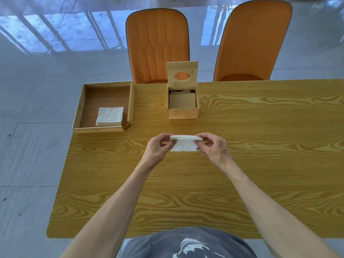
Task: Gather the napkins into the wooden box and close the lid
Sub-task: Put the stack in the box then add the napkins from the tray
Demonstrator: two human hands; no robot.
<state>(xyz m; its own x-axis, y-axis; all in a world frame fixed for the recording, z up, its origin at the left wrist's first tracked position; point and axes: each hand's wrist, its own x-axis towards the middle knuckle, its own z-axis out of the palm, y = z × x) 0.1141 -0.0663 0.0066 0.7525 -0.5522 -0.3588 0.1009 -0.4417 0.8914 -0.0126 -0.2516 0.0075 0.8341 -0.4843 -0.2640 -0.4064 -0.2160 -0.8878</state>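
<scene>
While the tabletop (260,164) carries every item, each risk below follows from how they lie on it. At 10 o'clock from the hands, the tray (104,95) overhangs the tabletop's left edge; a careless reach for its stack (109,116) could tip the tray to the floor. At 12 o'clock stands the box (183,113), its lid (182,69) upright and napkins already inside. The opening looks barely wider than a folded napkin, so a skewed entry could catch the rim and push the box toward the far edge. The upright lid could drop shut on the fingers if bumped.

A bundle (185,144) of napkins is held above the tabletop centre, well apart from the box. The left hand (158,148) pinches its left end; the right hand (212,146) pinches its right end. The lowest sheet hangs loose, so it could slip out in transit or fold over at the rim.
</scene>
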